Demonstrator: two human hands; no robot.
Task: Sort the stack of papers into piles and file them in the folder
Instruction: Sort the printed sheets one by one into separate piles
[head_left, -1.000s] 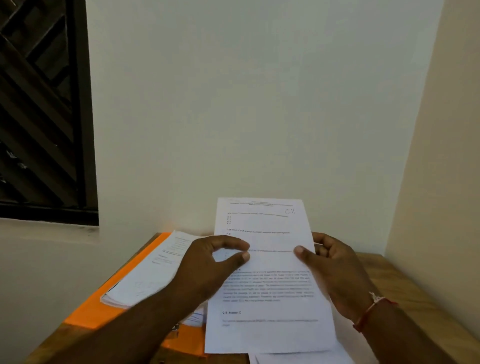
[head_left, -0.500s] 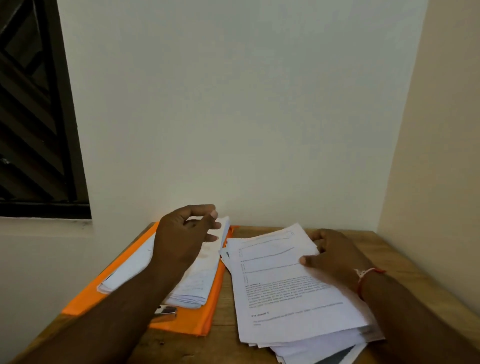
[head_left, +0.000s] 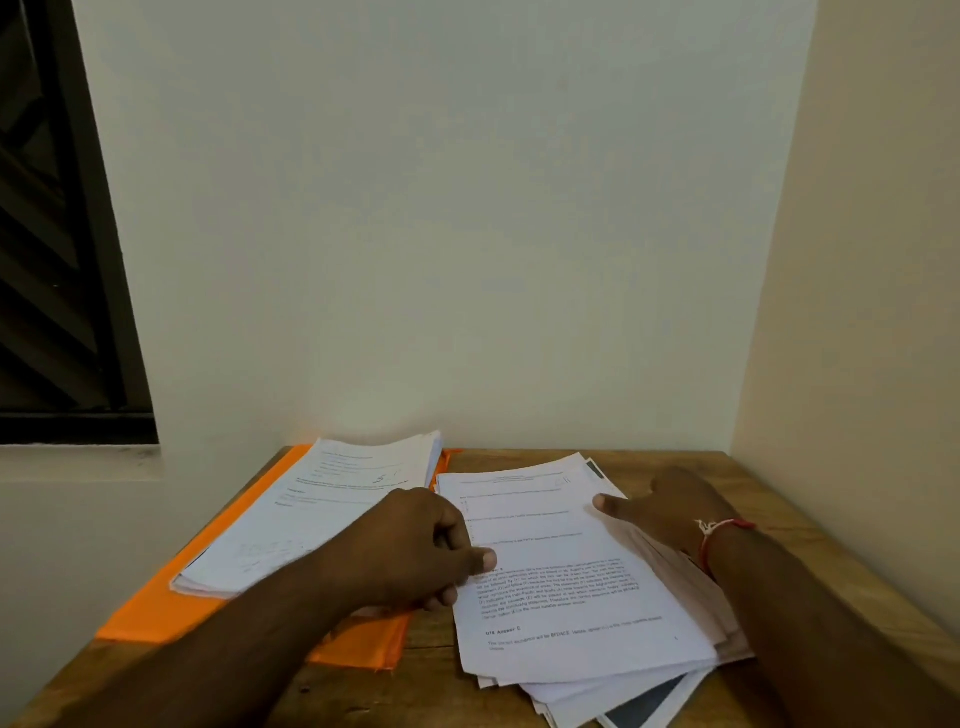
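Presently on my feed, item by item.

- Wooden table (head_left: 374, 691) – set in a corner of pale walls, with a dark window grille (head_left: 47, 260) at far left.
- Orange folder (head_left: 140, 618) – flat on the table's left part.
- Left pile of papers (head_left: 322, 514) – lying on the folder, with handwriting on its uppermost page.
- Right pile of papers (head_left: 566, 696) – on bare wood just beside the folder, loosely fanned at the near end, where a dark-covered sheet (head_left: 641, 709) pokes out at the bottom.
- Top sheet (head_left: 545, 540) – printed text, face up, crowning the right pile.
- Left hand (head_left: 415, 551) – between the two piles, fingers curled in, thumb stretched onto the top sheet's left edge. I cannot tell whether it pinches that edge or merely touches it.
- Right hand (head_left: 670, 512) – lying relaxed and flat on the right pile's far right side, gripping nothing, thumb straight and pointing left across the top sheet. A red thread bracelet (head_left: 722, 527) circles the wrist.
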